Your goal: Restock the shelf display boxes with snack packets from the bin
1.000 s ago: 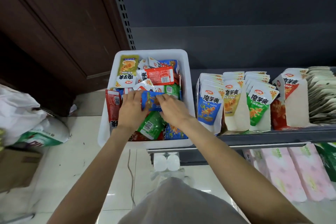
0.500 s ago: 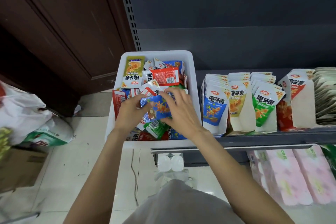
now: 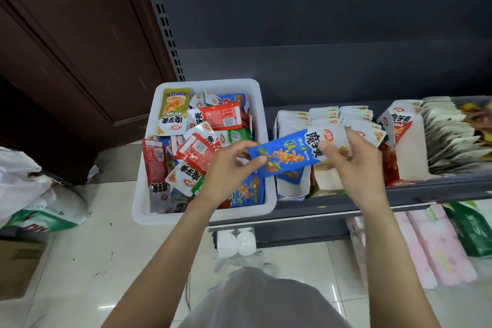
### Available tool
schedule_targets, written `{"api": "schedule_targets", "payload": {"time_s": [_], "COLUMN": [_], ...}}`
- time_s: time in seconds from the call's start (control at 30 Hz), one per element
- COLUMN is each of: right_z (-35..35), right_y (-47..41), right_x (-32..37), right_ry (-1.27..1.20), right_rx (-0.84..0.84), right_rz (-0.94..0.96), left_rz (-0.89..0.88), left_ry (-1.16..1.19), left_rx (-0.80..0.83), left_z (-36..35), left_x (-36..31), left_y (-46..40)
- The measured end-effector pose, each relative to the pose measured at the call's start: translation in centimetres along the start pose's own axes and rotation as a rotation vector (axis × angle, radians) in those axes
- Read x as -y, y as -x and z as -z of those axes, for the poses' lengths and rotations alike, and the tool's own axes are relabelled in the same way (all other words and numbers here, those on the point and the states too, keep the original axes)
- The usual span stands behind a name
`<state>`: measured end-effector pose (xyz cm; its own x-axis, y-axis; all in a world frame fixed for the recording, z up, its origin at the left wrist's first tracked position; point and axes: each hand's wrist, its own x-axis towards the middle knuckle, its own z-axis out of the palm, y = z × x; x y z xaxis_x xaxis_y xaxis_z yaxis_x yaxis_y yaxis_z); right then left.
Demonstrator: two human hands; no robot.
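A dark shelf [image 3: 346, 205] crosses the frame's right, with the bin [image 3: 262, 125] at centre. The blue packet [image 3: 290, 152], earlier down in the bin, now hangs over the blue box [image 3: 290, 192], pinched by left hand [image 3: 226, 170] and right hand [image 3: 354, 165]; slotting in looks next.

single head-worn wide-angle view, looking forward and steeply down, close over bin [image 3: 262, 125] and shelf [image 3: 399, 194]

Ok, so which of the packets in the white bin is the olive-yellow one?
The olive-yellow packet lies flat in the far left corner of the white bin, against the back wall. The packets around it are red, blue, green or white.
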<state>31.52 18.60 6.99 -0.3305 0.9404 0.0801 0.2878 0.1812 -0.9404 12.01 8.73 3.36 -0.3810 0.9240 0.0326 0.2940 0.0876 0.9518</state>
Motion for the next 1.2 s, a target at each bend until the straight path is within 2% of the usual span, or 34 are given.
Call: {"api": "schedule_targets", "payload": {"time_s": [0.17,0.27,0.4,0.57,0.63,0.73,0.8,0.83,0.9,1.0,1.07,1.13,1.2], "right_z": [3.2,2.7,-0.2,-3.8,-3.9,-3.5,-3.6,-4.0,-5.7,-9.8,-12.5,-14.2,-14.9], "right_y": [-0.5,-1.1,-2.4,-3.5,-3.6,-2.7,-1.9,-1.6,-1.0,0.0,0.3,0.3,0.2], "right_x": [-0.4,-0.7,-1.8,-3.3,-3.3,-2.7,-2.1,-1.8,-1.6,-2.5,-3.2,-3.5,-3.4], "right_ry": [0.397,0.625,0.813,1.163,1.133,0.815,0.647,0.588,0.527,0.617,0.718,0.802,0.79], "right_rx": [-0.181,-0.214,-0.072,0.193,0.141,-0.205,-0.301,-0.272,-0.104,0.242,0.403,0.491,0.505], "right_rz": [0.298,0.42,0.447,0.4,0.421,0.569,0.65,0.67,0.664,0.58,0.524,0.484,0.423], "left_rz": [-0.092,-0.078,-0.086,-0.135,-0.159,-0.211,-0.165,-0.106,0.031,0.21,0.303,0.327,0.31], "left_ry": [-0.474,-0.556,-0.62,-0.664,-0.662,-0.72,-0.792,-0.837,-0.897,-0.957,-1.008,-1.005,-0.929], "left_rx": [-0.06,-0.048,-0.039,-0.039,-0.036,-0.165,-0.268,-0.28,-0.24,-0.105,-0.016,0.013,0.021], "left_z": [-3.4,-4.9,-5.6,-5.6,-5.2,-3.6,-1.9,-0.9,0.9,2.2,2.3,2.3,2.7], "left_x": [1.8,3.0,4.1,4.6,4.6,5.0,6.1,6.8,7.9,8.6,8.4,8.4,8.2], "left_y": [-1.1,-1.0,-1.1,-1.3,-1.1,-0.1,0.6,0.8,0.9,0.4,-0.1,-0.7,-1.0]}}
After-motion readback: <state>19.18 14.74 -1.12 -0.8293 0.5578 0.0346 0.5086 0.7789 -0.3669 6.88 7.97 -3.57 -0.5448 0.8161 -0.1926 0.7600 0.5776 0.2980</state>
